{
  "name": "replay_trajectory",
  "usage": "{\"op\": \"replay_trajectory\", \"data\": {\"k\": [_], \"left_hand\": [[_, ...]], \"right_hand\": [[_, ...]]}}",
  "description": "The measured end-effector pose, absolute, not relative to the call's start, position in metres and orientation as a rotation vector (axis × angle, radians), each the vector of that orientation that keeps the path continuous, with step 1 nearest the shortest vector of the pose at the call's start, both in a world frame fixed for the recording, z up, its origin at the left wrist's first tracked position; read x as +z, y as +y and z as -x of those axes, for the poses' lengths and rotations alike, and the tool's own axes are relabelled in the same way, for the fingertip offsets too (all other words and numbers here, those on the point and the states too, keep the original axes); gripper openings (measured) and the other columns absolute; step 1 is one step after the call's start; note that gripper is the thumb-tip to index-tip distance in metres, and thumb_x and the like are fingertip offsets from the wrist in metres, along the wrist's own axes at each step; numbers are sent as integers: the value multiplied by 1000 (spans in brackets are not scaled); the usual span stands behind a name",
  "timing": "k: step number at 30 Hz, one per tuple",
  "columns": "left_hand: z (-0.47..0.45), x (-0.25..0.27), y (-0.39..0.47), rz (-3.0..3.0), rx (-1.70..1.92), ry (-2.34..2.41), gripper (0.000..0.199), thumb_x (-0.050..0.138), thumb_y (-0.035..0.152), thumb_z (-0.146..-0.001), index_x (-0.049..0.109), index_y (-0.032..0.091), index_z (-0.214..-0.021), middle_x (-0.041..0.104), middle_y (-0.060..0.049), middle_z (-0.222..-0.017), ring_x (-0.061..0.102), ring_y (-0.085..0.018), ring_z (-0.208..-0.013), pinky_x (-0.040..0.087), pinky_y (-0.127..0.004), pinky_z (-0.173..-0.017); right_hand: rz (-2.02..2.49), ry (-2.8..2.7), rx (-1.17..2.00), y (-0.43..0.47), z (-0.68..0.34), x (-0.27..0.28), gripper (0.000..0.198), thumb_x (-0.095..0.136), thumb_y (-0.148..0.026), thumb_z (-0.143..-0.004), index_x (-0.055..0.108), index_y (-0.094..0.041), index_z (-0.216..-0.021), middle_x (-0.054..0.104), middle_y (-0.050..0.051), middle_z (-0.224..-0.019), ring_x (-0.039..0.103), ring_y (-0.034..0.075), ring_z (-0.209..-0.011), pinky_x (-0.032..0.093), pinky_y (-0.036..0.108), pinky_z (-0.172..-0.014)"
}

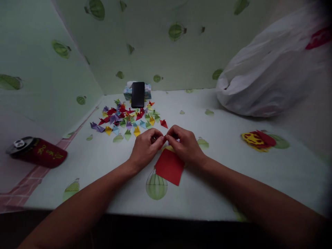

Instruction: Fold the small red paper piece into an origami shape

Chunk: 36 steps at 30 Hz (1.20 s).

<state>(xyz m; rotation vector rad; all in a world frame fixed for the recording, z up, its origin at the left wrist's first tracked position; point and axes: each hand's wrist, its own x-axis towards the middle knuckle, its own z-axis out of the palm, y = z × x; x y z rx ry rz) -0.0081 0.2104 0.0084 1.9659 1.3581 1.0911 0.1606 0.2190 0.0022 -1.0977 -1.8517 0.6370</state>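
Observation:
My left hand (149, 143) and my right hand (183, 141) meet above the middle of the table, fingertips pinched together. Between them shows a small bit of red paper (165, 138), mostly hidden by the fingers. Just below the hands lies a stack of square paper with a red sheet (170, 166) on top and a yellow edge (168, 148) peeking out behind. Beyond my left hand spreads a pile of small folded paper cranes (128, 125) in several colours. One red crane (163, 123) sits apart, close to my fingertips.
A black phone (138, 95) leans on a tissue box (147, 91) behind the cranes. At the left edge is a red can (41, 152). A white plastic bag (259, 76) fills the back right, with a yellow and red item (255, 139) in front of it.

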Motion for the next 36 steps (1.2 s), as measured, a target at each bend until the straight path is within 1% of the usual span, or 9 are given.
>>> {"op": "replay_trajectory", "data": {"k": [5, 9, 13, 17, 20, 23, 30, 33, 36], "left_hand": [[7, 7, 211, -1991, 1093, 1394, 10, 63, 23, -86, 61, 18, -77, 65, 0, -75, 57, -13, -65, 43, -26, -63], [7, 7, 211, -2053, 1087, 1427, 10, 63, 20, -85, 60, 19, -76, 64, -1, -76, 57, -14, -69, 43, -26, -64], [8, 7, 212, -1976, 1078, 1371, 9, 61, 27, -89, 60, 19, -84, 65, -2, -82, 58, -12, -67, 45, -26, -64], [9, 5, 213, -1893, 1057, 1365, 17, 66, 35, -86, 58, 20, -92, 64, 0, -81, 58, -11, -61, 45, -26, -58], [9, 4, 213, -1841, 1070, 1365, 18, 68, 32, -84, 58, 21, -93, 63, 1, -75, 60, -13, -63, 47, -26, -59], [8, 4, 211, -1829, 1097, 1353, 12, 67, 28, -85, 58, 21, -88, 63, 1, -73, 61, -13, -64, 48, -26, -61], [8, 8, 210, -2025, 1150, 1427, 5, 64, 20, -86, 60, 21, -83, 67, 1, -75, 61, -13, -65, 46, -25, -63], [9, 8, 211, -2054, 1137, 1435, 6, 64, 21, -86, 61, 20, -81, 68, 0, -74, 62, -13, -65, 46, -25, -63], [9, 7, 212, -2052, 1119, 1430, 6, 65, 22, -86, 61, 20, -81, 69, 0, -75, 62, -14, -66, 46, -26, -63]], "right_hand": [[1094, -1865, 658, 219, -159, 0, 15, 54, -16, -85, 50, -20, -72, 57, 1, -70, 50, 15, -65, 37, 28, -64], [1090, -1867, 645, 219, -159, 1, 16, 55, -17, -85, 50, -21, -71, 57, 0, -69, 49, 15, -65, 37, 29, -64], [1128, -1787, 660, 221, -161, 3, 14, 57, -19, -85, 52, -21, -71, 57, 0, -68, 51, 14, -64, 38, 29, -62], [1166, -1646, 805, 223, -162, 0, 13, 57, -21, -86, 53, -21, -74, 58, -1, -65, 55, 14, -60, 41, 29, -60], [1133, -1573, 876, 223, -161, -2, 15, 57, -23, -87, 52, -21, -73, 59, -2, -63, 58, 13, -58, 43, 29, -59], [1100, -1521, 929, 222, -159, -3, 17, 59, -27, -88, 52, -21, -74, 60, -2, -62, 61, 14, -59, 46, 29, -61], [1120, -1532, 924, 223, -158, -5, 16, 61, -25, -86, 53, -21, -73, 61, -2, -63, 62, 14, -60, 47, 29, -61], [1123, -1562, 916, 224, -159, -4, 12, 61, -22, -84, 53, -21, -76, 60, -3, -66, 61, 14, -60, 47, 29, -61], [1104, -1607, 932, 224, -160, -3, 5, 59, -20, -84, 54, -21, -83, 60, -3, -70, 60, 13, -59, 46, 29, -60]]}}
